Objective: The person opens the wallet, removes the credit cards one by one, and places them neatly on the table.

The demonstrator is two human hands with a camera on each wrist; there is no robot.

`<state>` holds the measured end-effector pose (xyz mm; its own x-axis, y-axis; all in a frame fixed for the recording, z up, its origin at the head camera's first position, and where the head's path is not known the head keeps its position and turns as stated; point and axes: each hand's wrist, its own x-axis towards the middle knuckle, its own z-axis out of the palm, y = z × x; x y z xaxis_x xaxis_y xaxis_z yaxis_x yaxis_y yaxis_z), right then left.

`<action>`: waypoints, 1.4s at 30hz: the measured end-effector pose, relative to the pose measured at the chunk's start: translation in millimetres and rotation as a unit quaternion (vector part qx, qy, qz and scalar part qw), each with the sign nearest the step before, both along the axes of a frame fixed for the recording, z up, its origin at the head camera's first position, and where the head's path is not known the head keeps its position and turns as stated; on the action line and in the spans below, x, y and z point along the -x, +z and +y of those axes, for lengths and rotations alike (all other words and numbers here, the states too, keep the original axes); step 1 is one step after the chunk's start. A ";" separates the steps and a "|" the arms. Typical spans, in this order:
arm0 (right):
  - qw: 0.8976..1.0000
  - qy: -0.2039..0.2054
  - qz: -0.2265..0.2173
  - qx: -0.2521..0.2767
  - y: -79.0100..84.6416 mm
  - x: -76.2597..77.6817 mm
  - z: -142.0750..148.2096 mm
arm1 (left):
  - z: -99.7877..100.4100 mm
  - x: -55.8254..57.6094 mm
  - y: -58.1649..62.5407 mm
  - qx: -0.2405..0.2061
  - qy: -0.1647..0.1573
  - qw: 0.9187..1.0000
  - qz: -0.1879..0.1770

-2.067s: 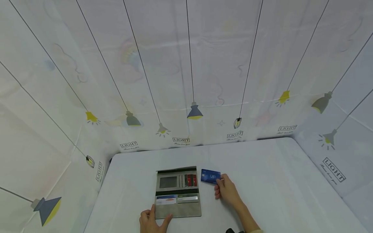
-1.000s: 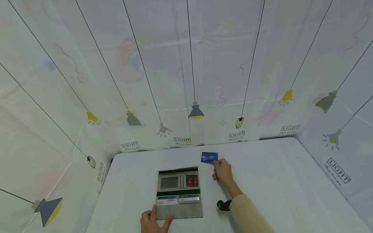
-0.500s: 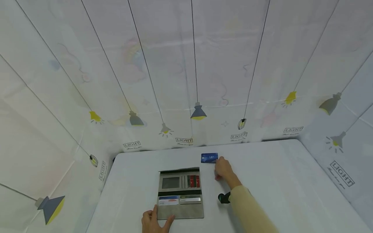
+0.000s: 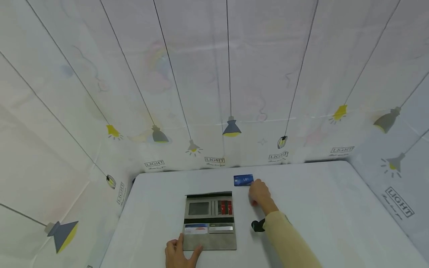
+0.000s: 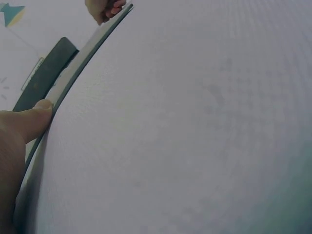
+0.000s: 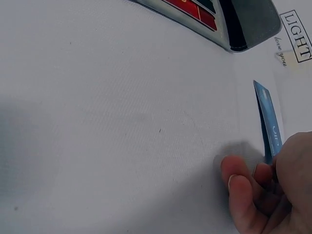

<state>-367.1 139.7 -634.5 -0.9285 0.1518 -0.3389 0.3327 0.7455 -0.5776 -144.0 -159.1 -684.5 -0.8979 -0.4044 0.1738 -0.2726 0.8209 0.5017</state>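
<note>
A grey bifold wallet point(image 4: 209, 242) lies unfolded on the white table in the head view, several cards in its slots. At its lower left corner is my left hand point(image 4: 181, 255), thumb on the near edge and index finger along the left side. The thumb point(image 5: 36, 117) presses the wallet's edge in the left wrist view. Beyond the wallet's far right corner, my right hand point(image 4: 259, 193) pinches a blue VIP card point(image 4: 243, 180) by its right end. In the right wrist view the card point(image 6: 268, 114) is tilted, one edge close to the tabletop, its gripped end hidden by the hand.
The white-covered table point(image 4: 315, 208) ends at a patterned cloth wall point(image 4: 197, 93) printed with hanging lamps. The card is near the table's back edge. A small black device point(image 4: 258, 226) shows at the right sleeve point(image 4: 288, 238).
My right hand has carried the blue card from beside the wallet towards the back of the table, where it has stayed this last second. My left hand keeps its place on the wallet.
</note>
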 end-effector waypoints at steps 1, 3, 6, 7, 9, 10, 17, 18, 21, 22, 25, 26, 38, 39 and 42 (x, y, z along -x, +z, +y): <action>1.000 -0.004 -0.004 -0.002 0.3 -0.2 0.1 | 0.4 -0.1 0.2 0.000 0.001 1.000 0.002; 1.000 -0.006 -0.007 -0.003 0.5 -0.5 0.6 | 1.0 -0.5 0.2 -0.001 0.001 1.000 0.002; 1.000 -0.010 -0.003 -0.004 0.0 -0.6 2.1 | 2.0 -1.1 0.6 -0.003 0.000 1.000 0.001; 1.000 -0.013 0.000 -0.003 -0.1 -0.7 2.8 | 2.4 -1.4 1.1 -0.004 -0.001 1.000 0.000; 1.000 -0.017 0.006 -0.002 -0.4 -1.2 4.2 | 3.3 -1.8 1.8 -0.004 -0.001 1.000 -0.004; 1.000 -0.019 0.009 0.000 -0.1 -1.7 4.8 | 3.7 -2.0 2.3 -0.003 -0.001 1.000 -0.005; 0.999 -0.006 0.049 0.000 -1.6 -11.2 6.6 | 4.7 -2.2 8.1 -0.002 0.002 1.000 0.009; 0.998 -0.005 0.058 0.000 -1.9 -13.1 6.4 | 4.4 -1.9 8.7 -0.002 0.001 1.000 0.011; 0.996 -0.001 0.085 0.011 -2.3 -18.6 5.3 | 2.8 -0.4 7.5 0.001 0.002 1.000 0.020; 0.996 -0.001 0.092 0.017 -2.3 -20.2 4.8 | 2.3 0.1 6.7 0.001 0.001 1.000 0.025; 0.994 0.002 0.106 0.033 -2.7 -24.5 3.8 | 0.6 0.5 3.5 0.000 0.000 0.999 0.035; 0.993 0.003 0.108 0.039 -3.0 -26.0 3.5 | 0.2 0.2 2.5 -0.004 -0.001 0.999 0.038; 0.980 0.005 0.189 0.058 -5.5 -44.6 -5.9 | -8.5 -3.0 1.3 -0.043 -0.020 0.998 0.049; 0.979 0.005 0.196 0.059 -4.8 -46.7 -7.3 | -8.6 -3.2 1.5 -0.045 -0.021 0.998 0.049; 0.974 -0.002 0.212 0.074 -1.1 -53.9 -13.2 | -9.3 -3.7 0.6 -0.042 -0.024 0.997 0.053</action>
<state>-313.2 126.4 -635.6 -0.9894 0.1336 0.0573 0.0426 0.6430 -0.7647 -140.3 -168.4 -683.8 -0.8946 -0.3789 0.2368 -0.1756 0.7854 0.5936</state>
